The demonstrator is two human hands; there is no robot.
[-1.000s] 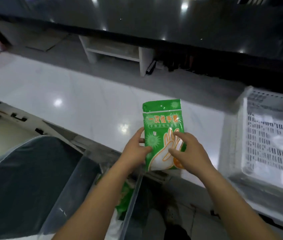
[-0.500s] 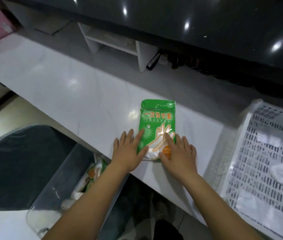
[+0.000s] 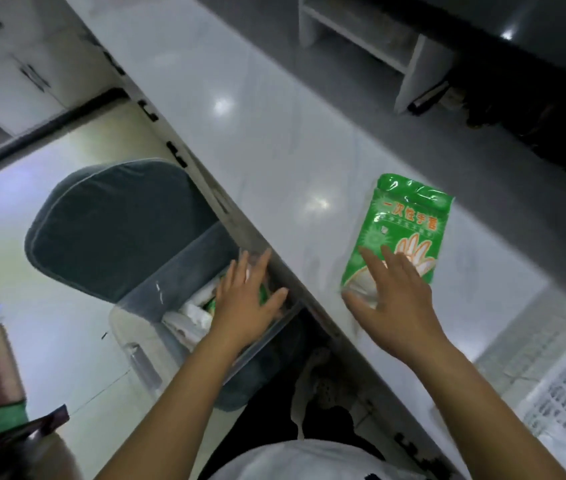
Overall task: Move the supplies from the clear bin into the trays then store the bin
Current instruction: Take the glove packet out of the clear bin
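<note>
Bin point(image 3: 143, 344) perched on chair point(image 3: 111, 220); left hand point(image 3: 245, 306) reaching in, fingers spread, holding nothing: hard push could tip it. Right hand point(image 3: 392, 303) flat on pack point(image 3: 402, 233), no grip: pack may slide.

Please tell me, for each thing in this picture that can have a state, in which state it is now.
green glove packet: lying flat on the white counter, sealed.
clear bin: open, on the chair, supplies inside.
left hand: fingers straight, reaching into the bin.
right hand: fingers straight, resting on the packet.
white perforated tray: on the counter, mostly out of view.
</note>
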